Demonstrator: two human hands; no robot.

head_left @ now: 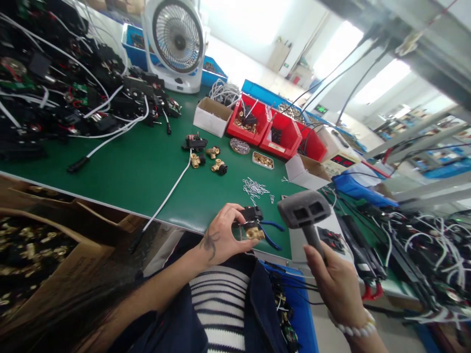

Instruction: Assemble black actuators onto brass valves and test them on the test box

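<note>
My left hand (221, 235) is closed on a small brass valve with a black block on top (253, 223), held just above the near edge of the green mat (147, 166). Blue-handled pliers (272, 234) lie right beside it on the mat. My right hand (336, 282) grips the handle of a grey hand-held scanner (304, 210), whose head points toward the valve. Several more brass valves (209, 159) and a black part with a white cable (194, 142) lie further out on the mat. A scatter of small wire clips (254, 187) sits between them and my hands.
A white fan (176, 41) stands at the back. Red bins (265, 125) of parts, a white carton (211, 115) and a small tray of brass pieces (262, 160) line the far side. Piles of black cabled assemblies (55, 83) fill the left; cardboard boxes of brass parts (33, 250) sit lower left.
</note>
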